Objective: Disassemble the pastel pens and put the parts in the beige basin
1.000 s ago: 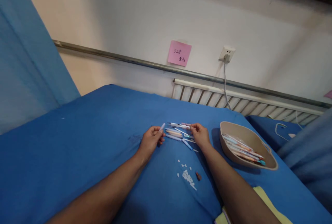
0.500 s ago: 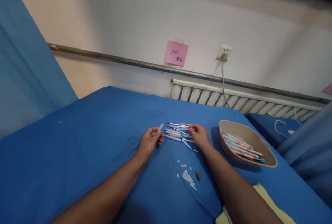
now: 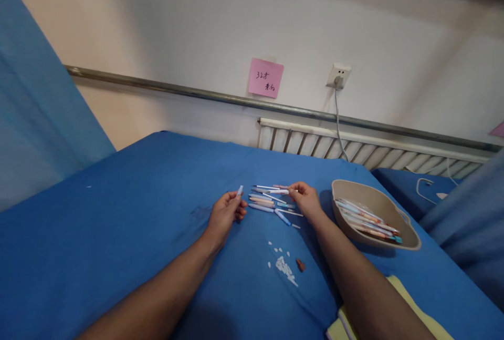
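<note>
My left hand [image 3: 224, 219] is closed around a pale blue pen barrel [image 3: 240, 191], one end sticking up past the thumb. To its right lies a loose group of pens and pen parts on the blue sheet. It includes a pale blue barrel [image 3: 261, 207], a peach one [image 3: 263, 202], a bright blue one [image 3: 282, 217] and thin white refills [image 3: 290, 213]. My right hand [image 3: 306, 202] pinches the right end of a slim whitish pen part [image 3: 279, 192] at the back of this group; the fingers partly hide it.
A beige basket [image 3: 411, 235] with several pens stands at the right. Nearer me lie small white pieces [image 3: 284, 266] and a brown piece [image 3: 301, 265]. A yellow cloth [image 3: 409, 298] lies under my right forearm. A radiator [image 3: 307, 137] and wall are behind the bed.
My right hand has shifted slightly toward the back, and more of the parts beneath it show. My left hand stays nearly in place with the pale blue barrel.
</note>
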